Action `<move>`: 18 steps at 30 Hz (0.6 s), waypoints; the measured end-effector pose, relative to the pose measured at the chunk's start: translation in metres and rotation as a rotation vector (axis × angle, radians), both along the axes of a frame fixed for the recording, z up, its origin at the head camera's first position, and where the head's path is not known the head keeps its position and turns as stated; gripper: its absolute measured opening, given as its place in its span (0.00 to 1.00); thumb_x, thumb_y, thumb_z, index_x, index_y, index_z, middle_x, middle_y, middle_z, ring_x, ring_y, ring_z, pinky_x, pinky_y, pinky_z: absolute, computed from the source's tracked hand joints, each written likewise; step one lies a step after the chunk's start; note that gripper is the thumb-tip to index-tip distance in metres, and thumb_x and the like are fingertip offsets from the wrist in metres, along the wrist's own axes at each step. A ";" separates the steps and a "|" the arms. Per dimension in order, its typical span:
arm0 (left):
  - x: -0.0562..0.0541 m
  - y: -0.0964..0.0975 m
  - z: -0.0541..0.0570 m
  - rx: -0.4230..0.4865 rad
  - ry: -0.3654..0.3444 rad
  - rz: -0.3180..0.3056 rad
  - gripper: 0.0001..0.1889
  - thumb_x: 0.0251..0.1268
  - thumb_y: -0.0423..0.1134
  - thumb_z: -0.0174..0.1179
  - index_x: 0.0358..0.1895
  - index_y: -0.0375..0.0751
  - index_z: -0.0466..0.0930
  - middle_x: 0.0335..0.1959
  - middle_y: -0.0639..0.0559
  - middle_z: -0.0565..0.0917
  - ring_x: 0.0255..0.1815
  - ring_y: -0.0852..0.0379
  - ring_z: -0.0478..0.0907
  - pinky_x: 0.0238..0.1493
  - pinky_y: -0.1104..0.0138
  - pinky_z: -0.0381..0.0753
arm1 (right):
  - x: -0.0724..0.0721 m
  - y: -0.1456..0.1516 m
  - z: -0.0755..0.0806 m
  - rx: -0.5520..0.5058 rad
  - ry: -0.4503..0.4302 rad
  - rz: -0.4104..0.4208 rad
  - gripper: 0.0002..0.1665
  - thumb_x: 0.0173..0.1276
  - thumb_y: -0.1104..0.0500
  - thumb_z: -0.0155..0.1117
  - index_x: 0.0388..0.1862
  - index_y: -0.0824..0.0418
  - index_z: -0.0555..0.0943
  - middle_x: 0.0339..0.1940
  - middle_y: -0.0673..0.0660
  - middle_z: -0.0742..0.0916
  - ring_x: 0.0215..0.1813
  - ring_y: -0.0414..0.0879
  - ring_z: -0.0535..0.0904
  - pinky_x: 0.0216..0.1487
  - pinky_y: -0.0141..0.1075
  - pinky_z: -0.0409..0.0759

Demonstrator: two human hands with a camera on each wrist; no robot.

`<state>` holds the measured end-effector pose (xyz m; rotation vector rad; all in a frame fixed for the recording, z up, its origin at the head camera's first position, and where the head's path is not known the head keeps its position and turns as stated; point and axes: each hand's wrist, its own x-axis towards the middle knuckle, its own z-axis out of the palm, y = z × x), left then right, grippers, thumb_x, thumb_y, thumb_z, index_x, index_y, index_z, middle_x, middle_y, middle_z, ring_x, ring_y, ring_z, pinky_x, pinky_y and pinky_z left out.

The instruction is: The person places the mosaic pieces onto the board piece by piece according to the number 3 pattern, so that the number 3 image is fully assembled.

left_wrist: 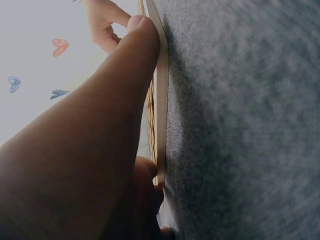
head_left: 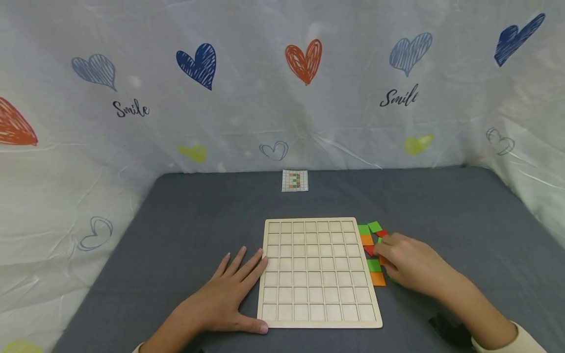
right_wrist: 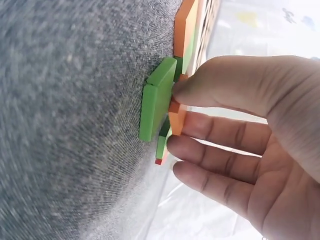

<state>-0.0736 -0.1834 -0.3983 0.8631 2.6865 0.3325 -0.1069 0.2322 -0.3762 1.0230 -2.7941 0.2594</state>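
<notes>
A pale wooden grid board (head_left: 319,273) lies flat on the grey cloth. My left hand (head_left: 227,299) is spread along its left side, with fingertips at the left edge and the thumb at the near left corner. The left wrist view shows that thumb (left_wrist: 142,27) against the board's rim. Beside the board's right edge, my right hand (head_left: 410,262) reaches down over small coloured tiles. Thumb and fingers pinch an orange tile (right_wrist: 176,119) in the right wrist view, with a green tile (right_wrist: 157,100) lying just next to it. The right hand hides some tiles from the head view.
Green (head_left: 374,265), orange (head_left: 377,279) and red tiles (head_left: 369,250) lie along the board's right edge. A small card (head_left: 295,181) with a coloured grid pattern lies at the back of the table. Near the right forearm is a black object (head_left: 448,329). A heart-printed curtain (head_left: 247,108) hangs behind.
</notes>
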 end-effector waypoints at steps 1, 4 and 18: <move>0.000 0.000 0.000 -0.001 0.001 -0.001 0.64 0.47 0.85 0.51 0.83 0.53 0.41 0.83 0.57 0.38 0.81 0.43 0.30 0.73 0.38 0.33 | 0.001 0.000 0.000 -0.007 0.005 0.001 0.16 0.52 0.70 0.75 0.34 0.53 0.84 0.28 0.41 0.76 0.29 0.38 0.68 0.26 0.32 0.70; 0.000 0.000 0.000 -0.004 0.005 -0.004 0.64 0.48 0.85 0.51 0.83 0.53 0.41 0.83 0.57 0.38 0.81 0.43 0.30 0.73 0.38 0.33 | 0.001 -0.001 0.001 -0.018 0.027 -0.005 0.15 0.52 0.70 0.74 0.35 0.53 0.82 0.28 0.41 0.74 0.28 0.36 0.66 0.25 0.31 0.68; -0.001 0.000 0.000 -0.004 -0.004 -0.005 0.63 0.48 0.85 0.51 0.83 0.54 0.41 0.83 0.56 0.38 0.81 0.43 0.29 0.73 0.38 0.33 | -0.005 -0.009 0.004 -0.103 -0.017 0.030 0.16 0.53 0.72 0.66 0.39 0.56 0.81 0.30 0.42 0.74 0.29 0.35 0.65 0.27 0.30 0.67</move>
